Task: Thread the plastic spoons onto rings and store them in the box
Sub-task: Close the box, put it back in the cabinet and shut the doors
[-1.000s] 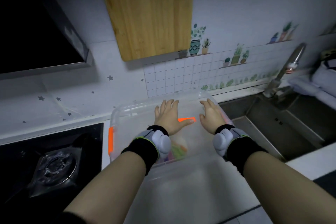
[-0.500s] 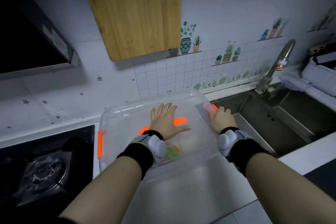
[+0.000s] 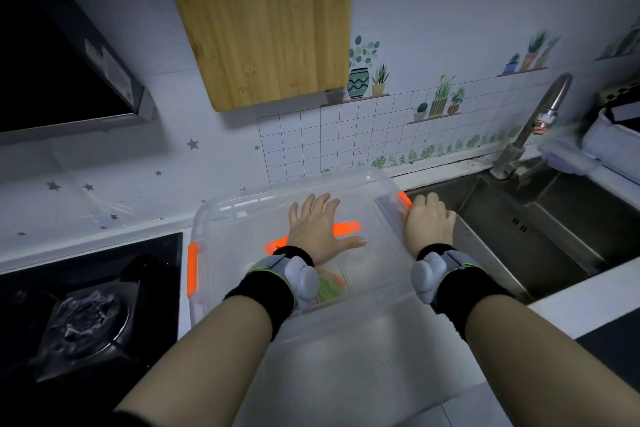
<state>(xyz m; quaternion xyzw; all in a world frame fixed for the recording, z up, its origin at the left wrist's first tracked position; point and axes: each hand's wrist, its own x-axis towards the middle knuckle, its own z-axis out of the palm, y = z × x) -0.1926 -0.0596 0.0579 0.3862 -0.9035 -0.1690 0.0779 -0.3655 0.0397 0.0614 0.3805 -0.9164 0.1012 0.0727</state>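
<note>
A clear plastic box [image 3: 221,218] with its lid on stands on the white counter between the stove and the sink. My left hand [image 3: 318,229] lies flat on the lid with fingers spread, over an orange handle [image 3: 346,228]. My right hand [image 3: 427,225] sits at the box's right edge, fingers curled over the orange right latch [image 3: 403,199]. A second orange latch [image 3: 192,269] shows on the left side. Green and orange plastic spoons [image 3: 330,284] show dimly through the lid, partly hidden by my left wrist.
A gas stove [image 3: 86,315] lies to the left, a steel sink [image 3: 540,239] with a tap [image 3: 540,114] to the right. A wooden board [image 3: 263,21] hangs on the wall above. A range hood [image 3: 69,55] juts out at the upper left.
My right hand has slid from the top of the lid to the box's right edge and curled over the latch there. The left hand has stayed flat on the lid.
</note>
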